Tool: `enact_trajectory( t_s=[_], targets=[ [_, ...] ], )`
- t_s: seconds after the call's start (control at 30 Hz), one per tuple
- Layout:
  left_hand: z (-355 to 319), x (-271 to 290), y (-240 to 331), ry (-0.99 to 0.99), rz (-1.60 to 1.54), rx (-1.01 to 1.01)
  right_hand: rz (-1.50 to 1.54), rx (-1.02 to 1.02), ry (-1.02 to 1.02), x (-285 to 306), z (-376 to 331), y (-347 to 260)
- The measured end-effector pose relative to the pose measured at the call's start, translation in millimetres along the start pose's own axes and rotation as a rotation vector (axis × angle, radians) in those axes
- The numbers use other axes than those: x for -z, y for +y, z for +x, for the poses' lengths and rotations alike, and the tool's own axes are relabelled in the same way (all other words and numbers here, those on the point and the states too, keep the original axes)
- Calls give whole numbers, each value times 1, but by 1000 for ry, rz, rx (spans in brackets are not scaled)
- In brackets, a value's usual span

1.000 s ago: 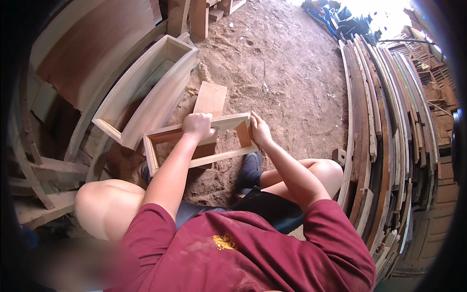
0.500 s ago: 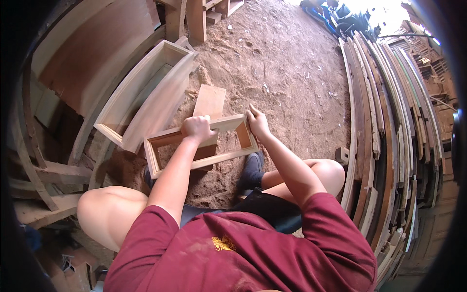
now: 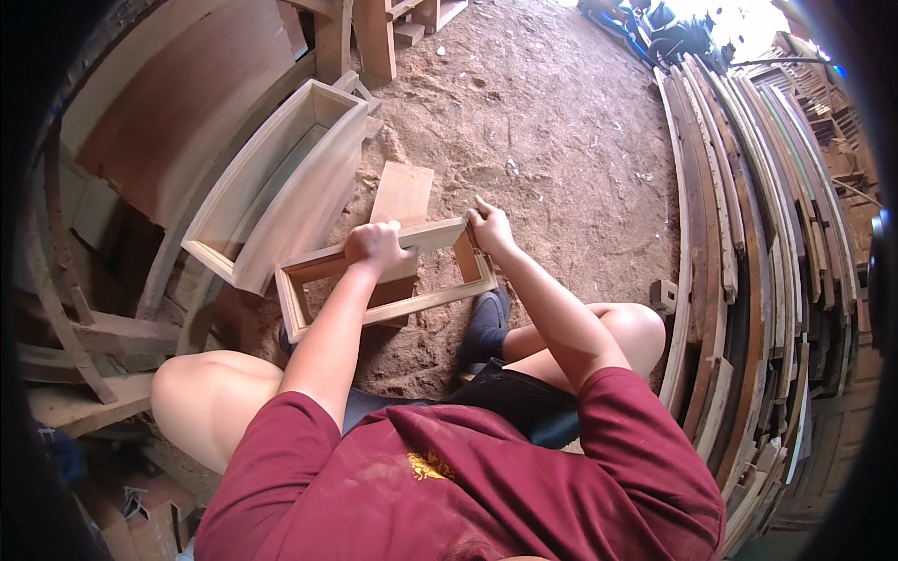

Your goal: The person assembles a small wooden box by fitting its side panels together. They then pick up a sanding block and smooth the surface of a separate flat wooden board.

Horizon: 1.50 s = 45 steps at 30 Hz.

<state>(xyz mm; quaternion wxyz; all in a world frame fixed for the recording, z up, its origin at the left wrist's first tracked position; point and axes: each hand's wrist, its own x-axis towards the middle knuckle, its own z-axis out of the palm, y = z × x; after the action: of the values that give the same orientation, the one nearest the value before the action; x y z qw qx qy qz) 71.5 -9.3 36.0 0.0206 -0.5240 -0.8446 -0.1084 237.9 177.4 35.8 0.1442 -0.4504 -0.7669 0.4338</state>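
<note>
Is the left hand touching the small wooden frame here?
Touching. The head view shows the left hand closed over the top rail of the small wooden frame, fingers wrapped around it, no gap.

A dirt floor [image 3: 552, 140] covered in sawdust carries everything here. Near its middle a flat wooden board [image 3: 404, 192] lies on the ground. At about ten o'clock from that board rests a long open wooden box [image 3: 281, 187], tilted on its side. At twelve o'clock stand some upright timber posts [image 3: 374, 37]. Along three o'clock runs a thick stack of long planks [image 3: 748, 234], with a small wooden block [image 3: 662, 295] just beside it, possibly an offcut.
</note>
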Motion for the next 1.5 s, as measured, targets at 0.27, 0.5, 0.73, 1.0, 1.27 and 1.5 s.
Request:
enact_trajectory(
  t_s=[0.27, 0.5, 0.73, 1.0, 1.27, 1.5],
  targets=[
    [-1, 3, -1, -17, 13, 17, 95, -6, -77, 5, -22, 27],
    [-2, 6, -1, -31, 7, -2, 122, -41, -37, -3, 6, -1],
    [-1, 6, -4, 8, 33, 7, -44, 41, -49, 1, -22, 2],
    [-4, 18, 3, -110, 31, 39, -98, 47, -72, 13, -60, 6],
    [-5, 22, 4, -86, -17, 25, -59, -90, -136, 23, -82, 7],
    [-13, 19, -1, 273, -34, -92, -887, 408, -455, 69, -39, -27]
  ],
)
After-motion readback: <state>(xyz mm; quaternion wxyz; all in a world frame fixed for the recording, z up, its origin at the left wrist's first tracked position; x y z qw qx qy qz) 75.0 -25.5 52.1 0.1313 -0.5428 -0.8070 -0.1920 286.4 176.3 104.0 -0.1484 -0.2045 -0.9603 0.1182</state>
